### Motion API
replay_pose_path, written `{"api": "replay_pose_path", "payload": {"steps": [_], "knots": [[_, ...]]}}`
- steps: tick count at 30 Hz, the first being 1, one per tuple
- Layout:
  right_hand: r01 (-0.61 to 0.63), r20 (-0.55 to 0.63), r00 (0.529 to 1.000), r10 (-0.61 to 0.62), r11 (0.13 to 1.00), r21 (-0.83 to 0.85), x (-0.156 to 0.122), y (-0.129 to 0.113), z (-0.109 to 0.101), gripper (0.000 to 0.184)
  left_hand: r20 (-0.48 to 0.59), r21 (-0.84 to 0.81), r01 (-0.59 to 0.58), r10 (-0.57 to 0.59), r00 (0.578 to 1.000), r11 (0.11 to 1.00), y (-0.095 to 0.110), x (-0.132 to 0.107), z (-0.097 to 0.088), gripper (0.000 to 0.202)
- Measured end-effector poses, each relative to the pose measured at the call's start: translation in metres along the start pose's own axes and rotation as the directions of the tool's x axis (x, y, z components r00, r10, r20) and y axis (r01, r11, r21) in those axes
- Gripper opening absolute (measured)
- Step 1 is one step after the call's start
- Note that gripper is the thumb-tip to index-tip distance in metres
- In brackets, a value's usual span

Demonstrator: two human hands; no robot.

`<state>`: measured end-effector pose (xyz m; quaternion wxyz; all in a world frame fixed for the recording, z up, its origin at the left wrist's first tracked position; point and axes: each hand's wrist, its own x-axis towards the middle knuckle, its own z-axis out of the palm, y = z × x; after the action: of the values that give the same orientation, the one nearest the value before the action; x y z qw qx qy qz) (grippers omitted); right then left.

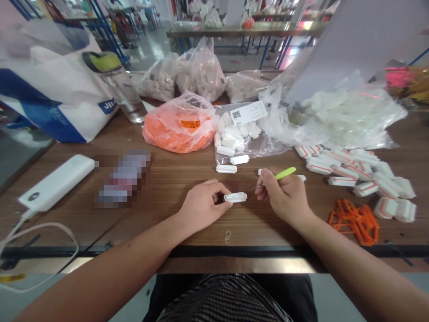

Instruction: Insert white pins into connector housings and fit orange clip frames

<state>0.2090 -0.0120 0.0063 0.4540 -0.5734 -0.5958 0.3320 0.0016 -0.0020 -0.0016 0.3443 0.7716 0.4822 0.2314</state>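
Note:
Between thumb and fingers, my left hand [203, 203] pinches a small white plastic housing [235, 197] with a row of tiny slots along its face. My right hand [284, 194] is closed round a pick tool with a lime-green handle [285, 173]. The tool's thin metal tip points left, close to the housing's right end; whether it touches cannot be made out. Behind my right hand lies another white piece [301, 178], partly hidden by the fingers. Two loose white housings [226, 168] rest just beyond my left hand, near an opened clear bag.
Orange frames [355, 222] and many white pieces with orange strips [348, 170] lie at right. Behind stand a pink bag of orange parts [181, 125], the clear bag of white housings [234, 134] and a bottle [117, 89]. A white power bank [56, 181] with cable lies left.

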Motion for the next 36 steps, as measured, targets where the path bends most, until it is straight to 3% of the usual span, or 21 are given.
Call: {"api": "replay_pose_path", "payload": {"steps": [4,15,19,23,25,32,36], "knots": [[-0.082,0.035,0.996,0.08,0.995,0.063,0.001,0.0,0.001,0.043,0.007,-0.004,0.011,-0.011,1.0,1.0,0.0,0.0,0.0,0.009],[-0.102,0.066,0.993,0.102,0.995,-0.012,0.004,0.0,0.001,0.044,0.011,0.0,0.011,-0.011,1.0,1.0,0.001,0.001,-0.001,0.009],[0.026,0.11,0.994,-0.01,0.989,-0.145,0.003,-0.004,0.001,0.044,0.006,-0.011,0.013,-0.013,1.0,1.0,0.002,0.0,0.0,0.008],[0.234,0.15,0.97,-0.194,0.913,-0.334,-0.003,-0.007,0.002,0.04,-0.001,-0.018,0.01,-0.01,1.0,1.0,0.002,0.0,0.0,0.008],[0.267,0.149,0.962,-0.228,0.895,-0.358,-0.006,-0.007,0.002,0.039,-0.002,-0.022,0.015,-0.015,1.0,1.0,0.001,0.0,0.0,0.008],[0.106,-0.005,0.994,-0.108,0.988,-0.115,-0.002,-0.006,-0.004,0.043,0.002,-0.003,0.006,-0.006,1.0,1.0,0.0,0.0,0.0,0.009],[-0.05,0.035,0.998,0.049,0.998,0.028,0.001,-0.003,-0.003,0.044,0.002,0.004,0.008,-0.008,1.0,1.0,0.0,0.0,0.0,0.009]]}}
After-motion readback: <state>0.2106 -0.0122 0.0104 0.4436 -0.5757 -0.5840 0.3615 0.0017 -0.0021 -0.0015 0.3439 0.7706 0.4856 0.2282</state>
